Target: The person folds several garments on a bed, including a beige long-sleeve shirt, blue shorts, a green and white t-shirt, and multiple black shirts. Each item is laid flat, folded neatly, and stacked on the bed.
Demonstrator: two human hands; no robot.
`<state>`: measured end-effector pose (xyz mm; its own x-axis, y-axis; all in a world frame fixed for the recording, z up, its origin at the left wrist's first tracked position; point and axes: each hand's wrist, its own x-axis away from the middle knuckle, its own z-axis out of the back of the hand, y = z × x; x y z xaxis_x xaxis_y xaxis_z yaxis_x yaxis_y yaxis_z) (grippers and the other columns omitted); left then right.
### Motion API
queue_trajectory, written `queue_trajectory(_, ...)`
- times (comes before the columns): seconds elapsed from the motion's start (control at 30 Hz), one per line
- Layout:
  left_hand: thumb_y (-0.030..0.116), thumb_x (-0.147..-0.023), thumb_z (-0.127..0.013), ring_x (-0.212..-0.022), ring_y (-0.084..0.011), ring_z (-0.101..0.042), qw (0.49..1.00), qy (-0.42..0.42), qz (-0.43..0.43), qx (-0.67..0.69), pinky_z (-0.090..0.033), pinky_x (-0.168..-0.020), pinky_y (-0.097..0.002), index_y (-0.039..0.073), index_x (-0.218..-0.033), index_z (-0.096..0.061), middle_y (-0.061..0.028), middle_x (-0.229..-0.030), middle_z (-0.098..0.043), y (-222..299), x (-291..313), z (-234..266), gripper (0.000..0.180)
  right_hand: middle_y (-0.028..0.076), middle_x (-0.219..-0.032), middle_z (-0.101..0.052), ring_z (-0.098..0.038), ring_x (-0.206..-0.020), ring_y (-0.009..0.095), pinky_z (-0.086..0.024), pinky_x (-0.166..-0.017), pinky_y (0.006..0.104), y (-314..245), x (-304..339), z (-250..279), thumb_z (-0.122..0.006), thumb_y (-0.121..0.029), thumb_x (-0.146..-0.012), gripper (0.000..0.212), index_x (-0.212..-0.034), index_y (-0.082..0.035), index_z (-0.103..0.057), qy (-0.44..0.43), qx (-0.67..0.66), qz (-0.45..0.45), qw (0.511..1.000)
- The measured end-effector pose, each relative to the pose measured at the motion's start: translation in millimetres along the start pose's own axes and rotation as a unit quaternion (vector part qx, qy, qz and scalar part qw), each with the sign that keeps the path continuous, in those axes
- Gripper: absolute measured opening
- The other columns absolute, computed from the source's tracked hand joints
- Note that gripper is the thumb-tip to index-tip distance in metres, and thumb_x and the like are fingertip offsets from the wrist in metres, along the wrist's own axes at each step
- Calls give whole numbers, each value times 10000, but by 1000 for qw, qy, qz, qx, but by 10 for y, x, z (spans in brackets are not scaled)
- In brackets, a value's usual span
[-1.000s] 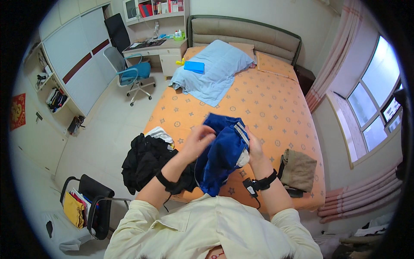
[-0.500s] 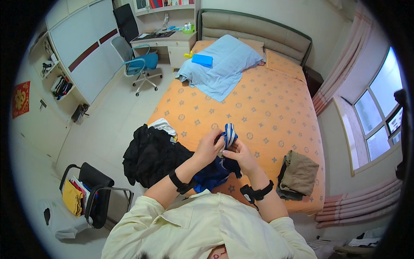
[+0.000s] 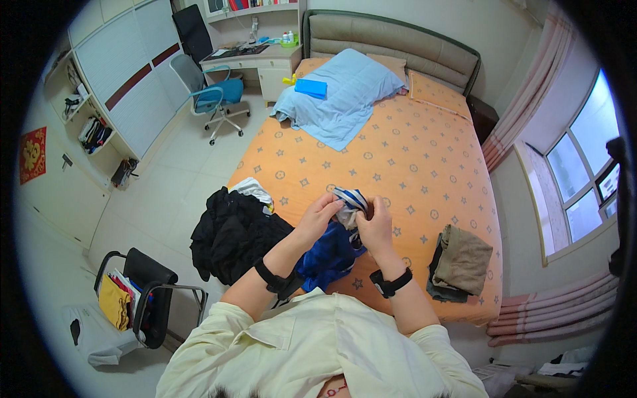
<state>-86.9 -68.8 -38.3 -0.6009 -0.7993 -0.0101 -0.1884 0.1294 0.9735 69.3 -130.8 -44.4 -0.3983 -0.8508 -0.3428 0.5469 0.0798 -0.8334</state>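
A blue garment [image 3: 330, 257] lies bunched at the near edge of the bed, close to my body. Its blue-and-white striped band [image 3: 352, 197] is stretched between my hands, with pale inner fabric bulging below the stripes. My left hand [image 3: 321, 213] pinches the band's left side. On its right side my right hand [image 3: 377, 229] grips the cloth between thumb and fingers. Left of the garment sits a heap of black clothes [image 3: 235, 232], with a white cloth [image 3: 252, 190] behind it. Part of the blue garment is hidden behind my left forearm.
Folded brown and dark clothes [image 3: 466, 260] rest on the right of the orange bedspread [image 3: 424, 179]. A light blue cloth [image 3: 345, 119] with a blue flat item [image 3: 310, 89] lies farther up. A black chair [image 3: 150, 265] holding things stands at lower left.
The striped band, upright and narrow before, is now spread wider, showing pale fabric inside. My right hand has come up along its right side; more of the blue garment shows.
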Motion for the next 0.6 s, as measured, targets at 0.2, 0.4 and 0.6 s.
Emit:
queue_trajectory(0.2, 203, -901, -644, -932, -91, -559, 998, -31, 45, 16, -451, -830, -260, 56, -1114, -610, -1, -1015, -618, -8, 45, -35, 261, 159, -883, -597, -593, -806, 342, -485, -691, 386, 37, -69, -46, -653, -13, -751, 226, -943, -35, -535, 2, 168, 84, 982)
queue_trajectory(0.4, 158, -804, -700, -846, -299, -676, 929, 86, -32, -359, -516, -739, -388, 54, -1046, -641, -156, -901, -692, -116, 19, 70, 270, 5, -676, -508, -509, -602, 106, -456, -566, 279, -23, -82, 42, -704, -4, -782, 312, -1050, -24, -545, -160, -64, -83, 982)
queue_trajectory(0.6, 73, -777, -619, -751, -414, -635, 778, 217, -76, -585, -478, -638, -503, 47, -893, -567, -175, -737, -632, -239, -27, 138, 130, -54, -649, -414, -422, -564, 43, -421, -526, 211, -150, 60, 66, -680, 33, -791, 337, -1091, -16, -534, -198, -160, -79, 964)
